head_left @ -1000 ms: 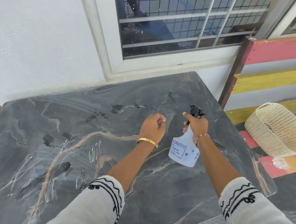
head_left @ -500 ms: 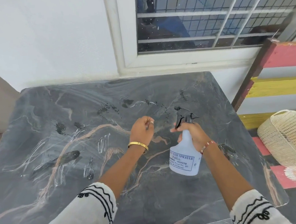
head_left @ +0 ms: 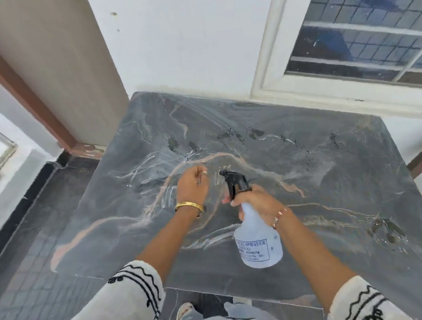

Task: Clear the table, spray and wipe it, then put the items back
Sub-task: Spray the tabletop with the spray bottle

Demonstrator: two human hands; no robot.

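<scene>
Right hand (head_left: 256,202) wraps the neck of the white spray bottle (head_left: 259,243), held over the table (head_left: 321,164), black nozzle pointing left. Left hand (head_left: 191,185) just beyond, fingers curled, holding nothing visible. Wet streaks and droplets across the dark marble. Window (head_left: 361,24) behind.

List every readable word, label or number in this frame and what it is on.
"...RI SPRAYER": top line of the label on the spray bottle, first letters hidden at the bottle's curve.
"400078": same label, lower line.
The label's other lines are too blurred to read.
No other text is visible.
</scene>
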